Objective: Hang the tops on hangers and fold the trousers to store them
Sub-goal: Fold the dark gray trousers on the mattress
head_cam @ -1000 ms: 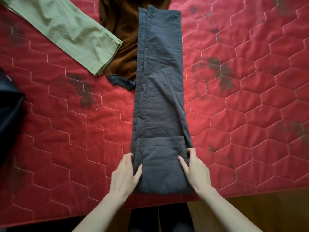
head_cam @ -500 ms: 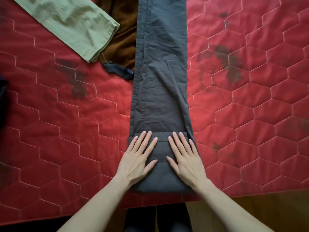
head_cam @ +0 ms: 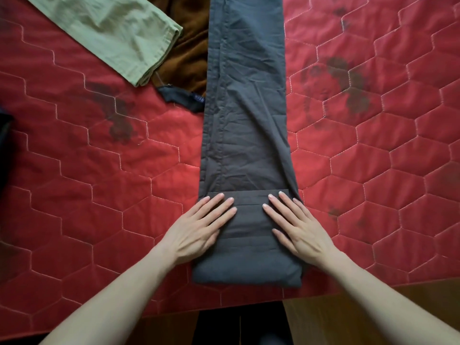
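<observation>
Dark grey trousers (head_cam: 246, 115) lie lengthwise down the middle of the red quilted surface (head_cam: 74, 195), folded into a long narrow strip. Their near end is turned over into a thick fold by the front edge. My left hand (head_cam: 199, 230) lies flat with straight fingers on the left side of that fold. My right hand (head_cam: 298, 227) lies flat on its right side. Both palms press the cloth down, fingertips reaching the fold's far edge.
Pale green trousers (head_cam: 112, 33) lie at the top left, partly over a brown garment (head_cam: 186, 53) with a black collar piece (head_cam: 181, 98). A dark object (head_cam: 5, 135) shows at the left edge. Wooden floor (head_cam: 373, 314) lies below the front edge.
My hands went from the sides of the fold onto its top, then slid apart toward its edges. The view has shifted nearer and lower.
</observation>
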Motion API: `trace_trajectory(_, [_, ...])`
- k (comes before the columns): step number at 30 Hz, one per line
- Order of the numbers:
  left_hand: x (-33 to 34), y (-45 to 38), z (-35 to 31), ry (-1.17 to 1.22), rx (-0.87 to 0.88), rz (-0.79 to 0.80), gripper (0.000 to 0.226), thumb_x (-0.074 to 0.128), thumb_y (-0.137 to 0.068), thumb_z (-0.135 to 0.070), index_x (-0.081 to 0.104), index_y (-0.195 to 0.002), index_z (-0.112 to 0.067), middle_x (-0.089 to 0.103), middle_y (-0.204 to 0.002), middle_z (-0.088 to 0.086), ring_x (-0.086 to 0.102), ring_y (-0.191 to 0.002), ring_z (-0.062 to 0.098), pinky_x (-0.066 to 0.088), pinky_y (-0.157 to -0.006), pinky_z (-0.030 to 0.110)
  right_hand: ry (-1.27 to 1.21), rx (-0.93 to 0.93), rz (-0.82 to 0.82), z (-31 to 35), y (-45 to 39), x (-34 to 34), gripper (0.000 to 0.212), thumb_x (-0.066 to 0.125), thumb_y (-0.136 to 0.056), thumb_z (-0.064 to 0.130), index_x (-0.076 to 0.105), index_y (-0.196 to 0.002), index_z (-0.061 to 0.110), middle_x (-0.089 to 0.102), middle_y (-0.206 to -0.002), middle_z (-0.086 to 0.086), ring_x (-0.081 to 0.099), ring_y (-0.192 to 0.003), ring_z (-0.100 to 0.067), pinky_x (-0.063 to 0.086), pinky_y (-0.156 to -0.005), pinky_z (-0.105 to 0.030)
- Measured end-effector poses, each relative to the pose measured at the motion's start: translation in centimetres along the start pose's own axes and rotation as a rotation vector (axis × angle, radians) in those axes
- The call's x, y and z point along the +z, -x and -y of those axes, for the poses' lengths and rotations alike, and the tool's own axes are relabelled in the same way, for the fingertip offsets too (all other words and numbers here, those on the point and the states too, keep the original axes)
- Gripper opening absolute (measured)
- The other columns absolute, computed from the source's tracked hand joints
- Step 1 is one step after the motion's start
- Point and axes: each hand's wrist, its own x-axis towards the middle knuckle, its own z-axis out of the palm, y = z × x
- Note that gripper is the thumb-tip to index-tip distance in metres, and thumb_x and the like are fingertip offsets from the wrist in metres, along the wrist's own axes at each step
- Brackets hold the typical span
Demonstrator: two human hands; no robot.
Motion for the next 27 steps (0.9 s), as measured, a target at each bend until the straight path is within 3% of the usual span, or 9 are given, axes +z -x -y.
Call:
trace_trajectory(3, [-0.9,1.6,1.8,-0.061,0.095,0.019,0.077,0.040,-0.093,-0.004,0.015,-0.166,-0.010,0.011,-0.174,0.005,0.010,-0.161,0.026,0.019,-0.128,0.045,0.022,-0.066,0.034,-1.4,1.4,-1.2,0.060,0.041,-0.106,0.014,0.029,-0.164,0.016,0.020,-0.173,-0.007,0.019,-0.160,-0.028,0.025,-0.127,-0.047])
trace_trajectory(6, [-1.7,2.5,2.7,-0.116,0.141,0.008,0.070,0.027,-0.096,-0.002,0.019,-0.165,-0.009,0.015,-0.173,0.006,0.015,-0.160,0.026,0.021,-0.128,0.045,0.103,-0.111,0.111,-3.3,2.7,-3.0,0.092,0.034,-0.078,-0.006,0.021,-0.167,0.017,0.015,-0.175,-0.007,0.017,-0.161,-0.027,0.024,-0.126,-0.047])
trace_trajectory(11, [-2.3,1.5,2.9,-0.079,0.149,0.029,0.070,0.037,-0.095,-0.013,0.023,-0.164,-0.011,0.020,-0.172,0.005,0.019,-0.159,0.026,0.021,-0.127,0.047,0.227,-0.210,0.230,-4.7,3.3,-4.5,0.105,0.042,-0.068,0.001,0.014,-0.168,0.019,0.009,-0.175,-0.008,0.011,-0.162,-0.027,0.018,-0.128,-0.047])
trace_trajectory(16, [-2.4,1.3,3.9,-0.002,0.179,0.139,0.098,0.059,-0.090,-0.058,0.015,-0.166,-0.018,0.008,-0.175,0.003,0.008,-0.161,0.026,0.011,-0.129,0.046,0.190,-0.242,0.271,-5.5,2.3,-4.9,0.100,0.056,-0.077,0.028,0.016,-0.168,0.023,0.007,-0.176,-0.008,0.009,-0.162,-0.029,0.014,-0.129,-0.050])
trace_trajectory(19, [-2.3,1.0,3.8,0.005,0.169,0.140,0.102,0.060,-0.088,-0.065,0.014,-0.167,-0.019,0.007,-0.175,0.005,0.007,-0.161,0.029,0.011,-0.129,0.047,0.218,-0.260,0.270,-6.2,1.2,-5.1,0.101,0.062,-0.081,0.050,0.016,-0.168,0.025,0.008,-0.176,-0.008,0.009,-0.162,-0.029,0.015,-0.128,-0.051])
trace_trajectory(23, [-1.9,0.9,3.6,-0.015,0.170,0.103,0.096,0.055,-0.092,-0.068,0.016,-0.166,-0.020,0.008,-0.174,0.007,0.008,-0.161,0.030,0.012,-0.128,0.047,0.270,-0.406,0.201,-5.3,-0.9,-4.0,0.092,0.056,-0.084,0.020,0.018,-0.167,0.028,0.011,-0.175,-0.007,0.012,-0.162,-0.028,0.015,-0.128,-0.050])
trace_trajectory(27, [-2.6,0.7,2.7,0.044,0.129,0.092,0.084,0.049,-0.097,-0.060,0.025,-0.164,-0.016,0.015,-0.173,0.007,0.013,-0.160,0.030,0.013,-0.128,0.047,0.214,-0.442,0.179,-4.2,-2.2,-3.9,0.067,0.041,-0.097,0.015,0.034,-0.163,0.023,0.026,-0.172,-0.007,0.024,-0.158,-0.029,0.016,-0.128,-0.046])
